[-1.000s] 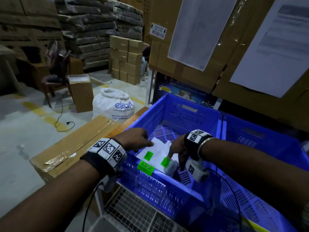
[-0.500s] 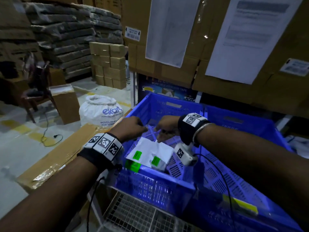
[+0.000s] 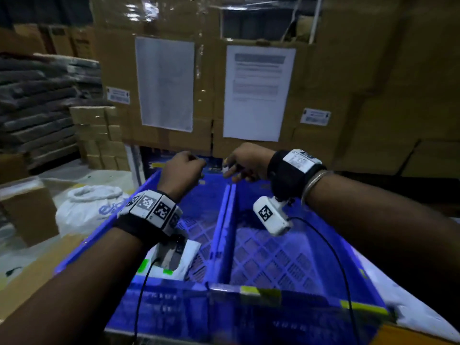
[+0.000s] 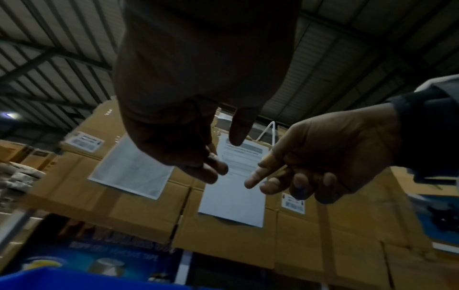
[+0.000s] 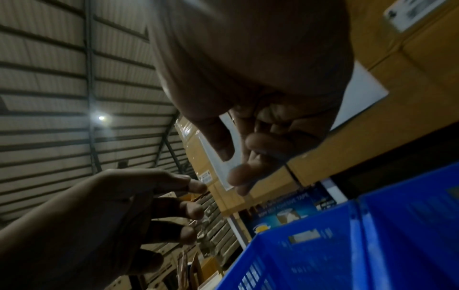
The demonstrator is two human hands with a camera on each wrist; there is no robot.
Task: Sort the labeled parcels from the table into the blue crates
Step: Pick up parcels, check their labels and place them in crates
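Two blue crates stand side by side in the head view. The left crate (image 3: 159, 302) holds white parcels (image 3: 186, 255) with green labels (image 3: 143, 266) at its near corner, partly hidden by my left wrist camera. The right crate (image 3: 286, 257) shows only its lattice floor. My left hand (image 3: 184, 170) and my right hand (image 3: 241, 168) hover close together above the crates' far rims. Both have loosely curled fingers and hold nothing, as the left wrist view of the left hand (image 4: 211, 168) and the right wrist view of the right hand (image 5: 240, 166) confirm.
A wall of taped cardboard cartons (image 3: 348, 108) with two paper sheets (image 3: 257, 93) rises right behind the crates. A white sack (image 3: 87, 207) and a brown box (image 3: 27, 212) sit on the floor at left. A flat carton (image 3: 37, 275) lies beside the left crate.
Both hands have let go of the white parcels and risen out of the left crate to its far rim. The parcels stay in the crate. The head view has swung right.
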